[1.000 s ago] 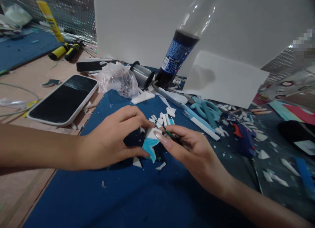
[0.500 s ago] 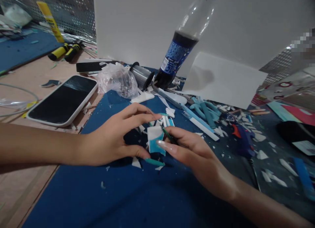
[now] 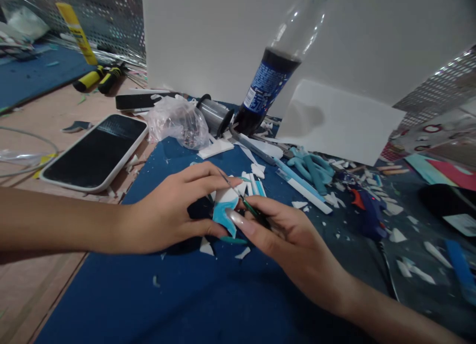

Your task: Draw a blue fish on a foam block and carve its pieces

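Observation:
A small blue-and-white piece (image 3: 225, 212), resembling foam board, sits between the thumb and fingers of my left hand (image 3: 178, 205), close above the mat. My left thumb meets its lower edge and the fingertips its upper side. In my right hand (image 3: 282, 230) is a slim craft knife (image 3: 256, 212) with a dark green handle, its thin blade pointing up and left across the piece's white part. The right thumb's long nail presses on the blue face. Blue-and-white strips (image 3: 256, 185) lie just behind the fingers, with white scraps (image 3: 206, 246) around.
The blue mat (image 3: 148, 304) carries scattered offcuts. Behind stand a cola bottle (image 3: 267, 81), a wire spool (image 3: 213, 115) and a crumpled plastic bag (image 3: 178, 121). A phone (image 3: 94, 153) lies left; blue-handled pliers (image 3: 312, 168) and a glue gun (image 3: 370, 212) lie right.
The blue-and-white piece has shifted left and turned, now within my left fingers' span. My right hand has moved slightly left with the knife, whose blade now lies across the piece.

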The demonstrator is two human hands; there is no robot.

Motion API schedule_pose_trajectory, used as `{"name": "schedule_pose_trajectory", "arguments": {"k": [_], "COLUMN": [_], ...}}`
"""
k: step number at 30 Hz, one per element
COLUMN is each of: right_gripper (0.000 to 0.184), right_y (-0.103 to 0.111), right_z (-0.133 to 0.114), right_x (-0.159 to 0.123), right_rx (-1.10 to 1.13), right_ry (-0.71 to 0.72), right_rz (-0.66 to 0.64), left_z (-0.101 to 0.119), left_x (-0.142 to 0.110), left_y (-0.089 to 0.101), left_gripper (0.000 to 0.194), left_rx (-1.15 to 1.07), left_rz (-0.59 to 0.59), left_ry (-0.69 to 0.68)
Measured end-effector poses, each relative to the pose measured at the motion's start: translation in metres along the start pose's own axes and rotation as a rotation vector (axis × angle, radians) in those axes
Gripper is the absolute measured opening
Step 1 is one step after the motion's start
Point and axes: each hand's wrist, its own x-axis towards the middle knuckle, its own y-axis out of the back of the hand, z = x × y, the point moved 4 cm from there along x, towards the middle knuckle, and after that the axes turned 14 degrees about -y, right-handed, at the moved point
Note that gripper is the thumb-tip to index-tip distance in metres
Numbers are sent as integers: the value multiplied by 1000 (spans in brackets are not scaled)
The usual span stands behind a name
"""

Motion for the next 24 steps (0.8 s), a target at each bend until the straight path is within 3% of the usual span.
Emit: {"name": "schedule_pose_trajectory", "arguments": {"k": [2, 6, 11, 14, 16, 21, 24], "right_gripper": [18, 20, 19, 22, 23, 24, 27], "right_y": [3, 10, 14, 15, 14, 10, 9], "right_z": [0, 0, 3, 3, 3, 6, 7], "right_x": [0, 3, 4, 2, 1, -4, -5], "right_rx": [-23, 17, 29, -33, -73, -111, -105], "right_ry": [15, -9, -3, 41, 63, 87, 93], "right_rz": [31, 110, 186, 271, 321, 338, 334], "left_z": [-1, -2, 0, 4, 2, -12, -11], "left_x": [-1, -3, -6, -7, -8, -6, 1], "left_y": [-3, -8, -8, -7, -7, -6, -3], "left_gripper": [49, 80, 101, 117, 111, 61, 36], "left_rx": [6, -98, -193, -197, -153, -120, -152], "left_rz": [-22, -51, -112, -95, -74, -70, -2], "left_ry": [-19, -84, 28, -5, 50, 365, 344]}}
